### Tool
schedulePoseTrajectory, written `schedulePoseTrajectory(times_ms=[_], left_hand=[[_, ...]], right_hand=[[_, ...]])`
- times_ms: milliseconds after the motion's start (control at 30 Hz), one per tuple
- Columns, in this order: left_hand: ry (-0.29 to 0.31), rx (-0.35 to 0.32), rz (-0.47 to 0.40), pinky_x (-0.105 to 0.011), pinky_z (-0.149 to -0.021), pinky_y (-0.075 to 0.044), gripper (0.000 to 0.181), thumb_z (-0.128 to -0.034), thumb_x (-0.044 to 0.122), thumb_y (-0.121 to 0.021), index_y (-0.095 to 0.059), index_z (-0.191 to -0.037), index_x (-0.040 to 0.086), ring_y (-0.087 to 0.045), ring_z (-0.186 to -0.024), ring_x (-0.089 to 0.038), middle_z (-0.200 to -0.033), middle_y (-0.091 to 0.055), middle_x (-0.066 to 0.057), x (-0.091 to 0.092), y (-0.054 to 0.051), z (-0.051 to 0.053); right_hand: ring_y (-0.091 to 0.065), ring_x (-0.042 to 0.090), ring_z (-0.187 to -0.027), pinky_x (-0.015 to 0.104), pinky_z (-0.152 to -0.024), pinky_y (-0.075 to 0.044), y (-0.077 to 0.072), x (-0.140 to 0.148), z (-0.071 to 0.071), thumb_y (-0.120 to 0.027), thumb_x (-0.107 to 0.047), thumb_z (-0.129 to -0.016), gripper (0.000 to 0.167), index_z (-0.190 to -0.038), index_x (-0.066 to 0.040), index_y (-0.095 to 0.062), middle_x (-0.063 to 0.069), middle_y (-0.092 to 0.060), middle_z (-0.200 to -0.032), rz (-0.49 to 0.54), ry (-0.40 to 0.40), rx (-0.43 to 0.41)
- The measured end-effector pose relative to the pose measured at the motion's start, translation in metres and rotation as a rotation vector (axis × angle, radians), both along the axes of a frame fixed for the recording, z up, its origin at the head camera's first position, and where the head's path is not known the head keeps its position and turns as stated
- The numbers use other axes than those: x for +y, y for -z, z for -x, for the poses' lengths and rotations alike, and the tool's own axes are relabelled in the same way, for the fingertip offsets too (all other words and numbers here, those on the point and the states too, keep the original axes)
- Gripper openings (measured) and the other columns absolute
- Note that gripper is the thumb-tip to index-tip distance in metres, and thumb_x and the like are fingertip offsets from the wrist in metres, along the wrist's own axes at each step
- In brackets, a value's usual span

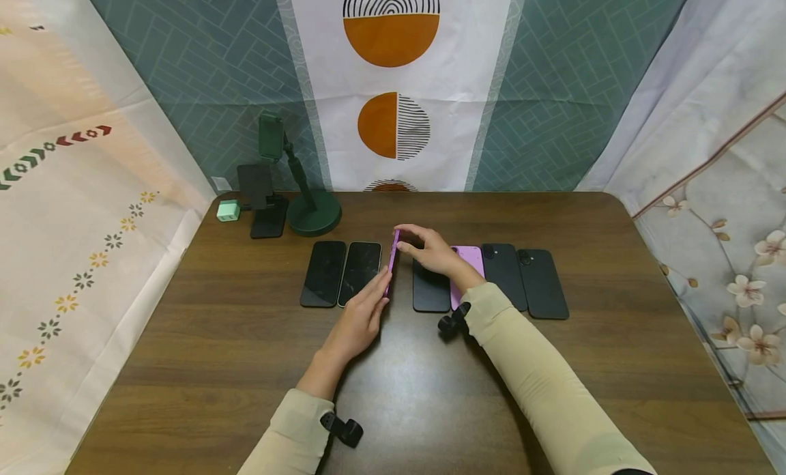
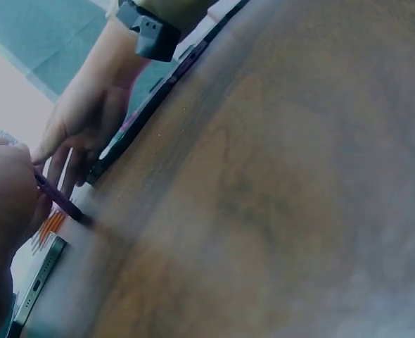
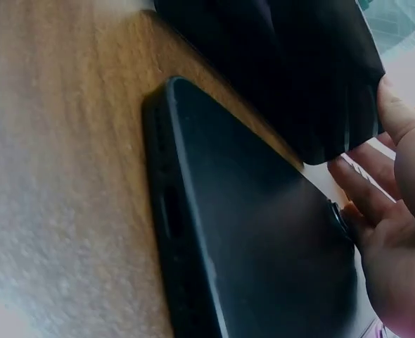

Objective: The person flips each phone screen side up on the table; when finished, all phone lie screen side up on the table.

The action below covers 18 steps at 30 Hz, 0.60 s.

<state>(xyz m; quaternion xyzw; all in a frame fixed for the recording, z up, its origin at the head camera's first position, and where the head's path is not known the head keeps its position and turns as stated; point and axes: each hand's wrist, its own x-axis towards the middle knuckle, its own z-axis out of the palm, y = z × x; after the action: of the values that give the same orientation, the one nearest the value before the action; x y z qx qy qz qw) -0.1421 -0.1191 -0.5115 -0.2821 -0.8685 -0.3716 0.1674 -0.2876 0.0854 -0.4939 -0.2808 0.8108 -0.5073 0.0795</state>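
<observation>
Phone — upright, btwn L hand, R hand

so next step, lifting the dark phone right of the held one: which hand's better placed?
Right, I'd say. The right hand, though pinching the purple phone, partly overlaps the dark phone in the head view; the left hand is farther left, at the purple phone's near end.

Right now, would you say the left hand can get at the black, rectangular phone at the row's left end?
Probably yes: nothing covers the black phone, though the left hand holds the thin, purple-edged phone.
</observation>
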Motion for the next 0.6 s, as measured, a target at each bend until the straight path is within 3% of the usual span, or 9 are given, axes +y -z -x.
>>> schedulePoseTrajectory(times_ms=[233,433,600], left_hand=[[-0.005,0.041,0.049,-0.042,-0.109,-0.043,0.053,-0.0982,-0.008,-0.057,-0.04,-0.149,-0.011,-0.047,-0.139,-0.031,-0.16,-0.034,-0.021,0.0003,-0.0019,-0.0002],[-0.013,0.023,-0.017,-0.042,-0.109,-0.042,0.05,-0.0975,-0.008,-0.058,-0.044,-0.145,-0.014,-0.047,-0.139,-0.032,-0.158,-0.038,-0.02,0.0005,-0.0009,0.0002],[0.007,-0.016,-0.057,-0.04,-0.111,-0.04,0.058,-0.0932,-0.004,-0.068,-0.045,-0.145,-0.013,-0.044,-0.141,-0.03,-0.159,-0.037,-0.018,-0.0009,-0.0018,0.0008]], right_hand=[[-0.062,0.029,-0.121,0.046,-0.107,-0.046,-0.0017,-0.0054,-0.0006,-0.07,-0.019,-0.098,0.049,-0.14,0.001,-0.056,0.017,-0.067,-0.128,-0.066,0.025,0.048],[-0.057,0.03,-0.126,0.046,-0.11,-0.043,-0.0026,-0.0036,-0.0013,-0.079,-0.023,-0.09,0.066,-0.147,-0.002,-0.051,0.017,-0.06,-0.137,-0.152,0.006,0.049],[-0.056,0.03,-0.127,0.046,-0.111,-0.043,-0.0018,-0.0031,-0.0017,-0.08,-0.024,-0.089,0.069,-0.147,-0.002,-0.05,0.016,-0.059,-0.138,-0.159,0.005,0.045]])
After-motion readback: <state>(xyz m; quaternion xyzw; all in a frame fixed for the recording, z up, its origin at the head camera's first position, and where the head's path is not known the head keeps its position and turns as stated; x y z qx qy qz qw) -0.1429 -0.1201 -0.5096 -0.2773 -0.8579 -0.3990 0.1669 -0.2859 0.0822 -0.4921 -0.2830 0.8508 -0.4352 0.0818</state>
